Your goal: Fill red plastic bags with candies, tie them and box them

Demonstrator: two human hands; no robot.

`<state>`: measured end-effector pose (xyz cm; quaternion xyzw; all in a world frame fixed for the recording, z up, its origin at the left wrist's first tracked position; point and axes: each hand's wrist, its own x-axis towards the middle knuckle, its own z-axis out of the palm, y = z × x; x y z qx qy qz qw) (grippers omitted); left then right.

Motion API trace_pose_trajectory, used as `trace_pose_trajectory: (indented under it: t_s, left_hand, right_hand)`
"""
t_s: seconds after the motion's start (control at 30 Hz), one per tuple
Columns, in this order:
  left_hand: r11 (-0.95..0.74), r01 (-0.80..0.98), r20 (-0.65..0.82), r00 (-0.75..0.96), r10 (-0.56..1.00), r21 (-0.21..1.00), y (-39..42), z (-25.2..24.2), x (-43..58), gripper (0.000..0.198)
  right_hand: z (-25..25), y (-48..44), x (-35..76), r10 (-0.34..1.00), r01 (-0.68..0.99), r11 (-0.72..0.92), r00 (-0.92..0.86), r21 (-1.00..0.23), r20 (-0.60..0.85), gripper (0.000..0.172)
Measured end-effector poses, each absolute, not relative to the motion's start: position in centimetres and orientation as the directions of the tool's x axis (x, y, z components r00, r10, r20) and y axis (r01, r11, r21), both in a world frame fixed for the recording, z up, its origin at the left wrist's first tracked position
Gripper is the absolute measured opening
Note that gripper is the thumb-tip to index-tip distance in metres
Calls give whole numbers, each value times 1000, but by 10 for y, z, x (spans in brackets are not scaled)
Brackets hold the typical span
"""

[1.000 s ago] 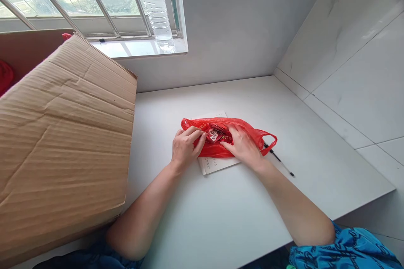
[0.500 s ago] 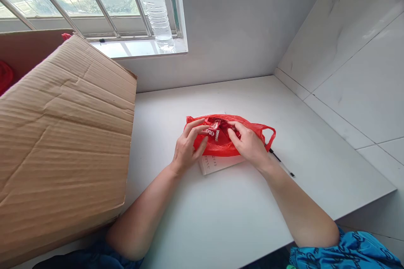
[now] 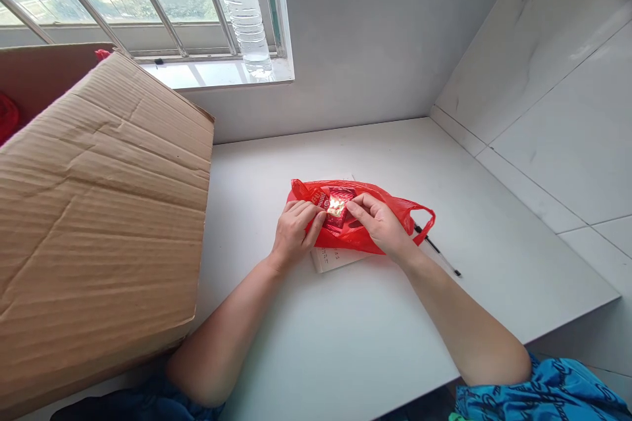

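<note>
With the red bag (image 3: 365, 227) lying on the bench (image 3: 345, 342), left hand (image 3: 292, 231) and right hand (image 3: 382, 223) now pinch a red-gold packet (image 3: 336, 206), previously inside, at its mouth.

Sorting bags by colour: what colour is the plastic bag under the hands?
Red plastic bag, shown in the head view.

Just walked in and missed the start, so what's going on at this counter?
A person is working with both bare hands on a red plastic bag lying on the white counter. The left hand and the right hand pinch a small red and gold packet at the bag's mouth. The bag rests on a sheet of paper, with a black pen just to its right. A large cardboard box stands at the left, and a clear bottle is on the windowsill.
</note>
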<state>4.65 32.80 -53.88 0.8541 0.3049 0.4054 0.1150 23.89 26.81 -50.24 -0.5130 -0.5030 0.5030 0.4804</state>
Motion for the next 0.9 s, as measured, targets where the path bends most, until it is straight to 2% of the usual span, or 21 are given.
trace_pose_trajectory:
  t_s: [0.17,0.4,0.53,0.77,0.9]
  left_hand:
    - [-815,397,631,516,579,423,327,-538,48,20]
    - [-795,385,618,501,606,468,327,-536,46,26]
    - [-807,379,629,506,590,453,327,-538,47,25]
    - [-759,413,634,420,650,504,329,-542,46,27]
    - [-748,412,628,409,662,521,332,-544,46,30]
  right_hand:
    - [-500,268,241,1000,114,-11,-20,-993,-13,33]
    - [-500,268,239,994,-13,-82,-76,-997,-81,30]
    - [-502,269,240,994,-22,-83,-70,-996,-81,30]
    - [-502,269,248,958,94,-147,-234,-985,-166,34]
    - [-502,268,249,951,141,-159,-243,-977,-190,36]
